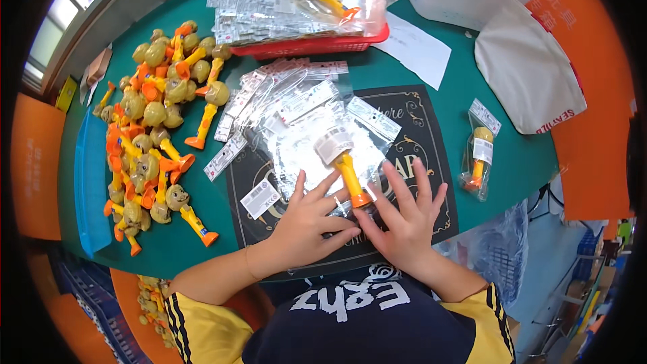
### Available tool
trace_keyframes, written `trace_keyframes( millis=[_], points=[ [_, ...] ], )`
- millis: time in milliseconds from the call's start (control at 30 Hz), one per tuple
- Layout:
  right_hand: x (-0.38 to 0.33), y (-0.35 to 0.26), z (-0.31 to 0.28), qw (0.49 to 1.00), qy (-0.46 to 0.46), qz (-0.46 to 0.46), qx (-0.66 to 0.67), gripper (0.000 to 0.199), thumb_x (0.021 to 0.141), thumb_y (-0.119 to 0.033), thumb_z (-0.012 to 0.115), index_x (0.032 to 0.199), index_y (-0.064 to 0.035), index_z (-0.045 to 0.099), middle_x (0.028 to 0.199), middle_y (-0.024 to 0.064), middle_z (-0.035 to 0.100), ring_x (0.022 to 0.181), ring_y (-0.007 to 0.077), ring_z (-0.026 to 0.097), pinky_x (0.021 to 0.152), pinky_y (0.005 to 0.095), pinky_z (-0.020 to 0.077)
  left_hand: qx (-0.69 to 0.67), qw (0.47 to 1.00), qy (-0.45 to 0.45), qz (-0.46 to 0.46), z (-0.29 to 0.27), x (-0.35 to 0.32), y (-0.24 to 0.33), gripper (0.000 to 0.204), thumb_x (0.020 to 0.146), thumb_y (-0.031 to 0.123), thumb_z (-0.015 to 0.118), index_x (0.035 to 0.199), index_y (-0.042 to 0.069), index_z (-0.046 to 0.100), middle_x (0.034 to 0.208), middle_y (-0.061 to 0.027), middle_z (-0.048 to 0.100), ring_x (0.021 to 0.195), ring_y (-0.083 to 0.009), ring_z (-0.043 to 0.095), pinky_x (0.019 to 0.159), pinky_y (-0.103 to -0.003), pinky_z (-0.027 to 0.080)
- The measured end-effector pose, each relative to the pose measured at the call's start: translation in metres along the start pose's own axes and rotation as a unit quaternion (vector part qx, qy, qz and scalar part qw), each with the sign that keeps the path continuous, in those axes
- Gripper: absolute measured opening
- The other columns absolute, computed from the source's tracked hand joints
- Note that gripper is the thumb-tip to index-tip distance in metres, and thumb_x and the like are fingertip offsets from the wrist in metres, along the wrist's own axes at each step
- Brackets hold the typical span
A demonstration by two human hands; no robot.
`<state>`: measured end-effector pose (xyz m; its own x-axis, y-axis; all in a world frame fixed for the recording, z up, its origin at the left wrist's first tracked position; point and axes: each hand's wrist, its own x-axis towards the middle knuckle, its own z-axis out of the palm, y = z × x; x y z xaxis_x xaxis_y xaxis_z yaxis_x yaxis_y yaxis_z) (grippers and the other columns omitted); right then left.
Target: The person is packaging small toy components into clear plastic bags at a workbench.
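Observation:
Between my two hands lies a toy with a yellow stem (348, 174), an orange foot and a white printed label (334, 144) over its head. It rests on or inside a clear plastic bag; I cannot tell which. My left hand (311, 219) is open beside the foot, fingers spread toward the bag. On the other side my right hand (406, 224) is also open, its thumb close to the orange foot. Beneath them is a black mat (438, 162) with pale ornament. A loose white label (260, 199) lies left of my left hand, and clear bags (296, 104) spread out beyond the toy.
Many similar toys (145, 148) are heaped at the left, beside a blue tray (91, 182). A red basket (317, 47) of bags stands at the back. One bagged toy (480, 155) lies on the right, near a cream cloth bag (529, 67). White paper (418, 47) lies behind.

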<state>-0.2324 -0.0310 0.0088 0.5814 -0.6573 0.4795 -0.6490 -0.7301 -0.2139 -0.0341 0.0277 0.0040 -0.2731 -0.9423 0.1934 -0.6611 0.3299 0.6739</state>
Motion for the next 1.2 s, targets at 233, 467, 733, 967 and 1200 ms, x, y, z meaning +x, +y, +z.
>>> trace_keyframes(
  millis=[233,467,733,967,1200],
  points=[
    [0.004,-0.007,0.012,0.999,-0.035,0.032,-0.025,0.033,0.081,-0.029,0.078,0.108,-0.0115,0.074,0.146,0.0072,0.053,0.146,0.0408,0.030,0.112,0.0675,0.0001,0.005,1.000,0.005,-0.010,0.004,-0.003,-0.005,0.011,0.084,0.029,0.078,0.088,0.019,0.078,0.136,-0.0086,0.060,0.143,-0.0394,0.038,0.111,-0.073,0.014],
    [0.013,-0.006,0.012,0.990,-0.069,0.087,0.084,0.033,0.084,-0.033,0.076,0.105,-0.0070,0.073,0.145,0.0059,0.053,0.147,0.0392,0.028,0.104,0.0769,0.0092,0.003,1.000,0.005,-0.003,0.004,-0.003,-0.007,0.012,0.085,0.030,0.076,0.088,0.018,0.078,0.132,-0.0124,0.062,0.138,-0.0385,0.043,0.112,-0.072,0.015],
    [0.010,-0.005,0.010,0.991,-0.081,0.083,0.060,0.034,0.085,-0.034,0.075,0.104,-0.0062,0.072,0.149,0.0078,0.048,0.148,0.0382,0.025,0.103,0.0781,0.0100,0.002,1.000,0.025,0.001,0.006,-0.003,-0.006,0.012,0.084,0.029,0.077,0.088,0.018,0.079,0.131,-0.0128,0.063,0.138,-0.0393,0.043,0.112,-0.072,0.015],
    [0.010,-0.009,0.021,0.984,-0.091,0.115,0.098,0.029,0.097,-0.030,0.060,0.109,-0.0056,0.069,0.153,0.0080,0.043,0.150,0.0380,0.021,0.104,0.0779,0.0079,-0.008,1.000,0.020,-0.001,0.007,-0.004,-0.008,0.012,0.084,0.029,0.076,0.088,0.019,0.080,0.136,-0.0124,0.060,0.141,-0.0385,0.040,0.112,-0.072,0.014],
    [0.017,-0.002,0.023,0.950,-0.151,0.186,0.202,0.031,0.102,-0.031,0.053,0.111,-0.0055,0.067,0.155,0.0089,0.039,0.151,0.0352,0.017,0.108,0.0745,0.0084,-0.017,1.000,0.017,-0.001,0.006,-0.005,-0.010,0.012,0.085,0.030,0.075,0.088,0.019,0.080,0.140,-0.0138,0.058,0.142,-0.0386,0.038,0.113,-0.072,0.012]
  ],
)
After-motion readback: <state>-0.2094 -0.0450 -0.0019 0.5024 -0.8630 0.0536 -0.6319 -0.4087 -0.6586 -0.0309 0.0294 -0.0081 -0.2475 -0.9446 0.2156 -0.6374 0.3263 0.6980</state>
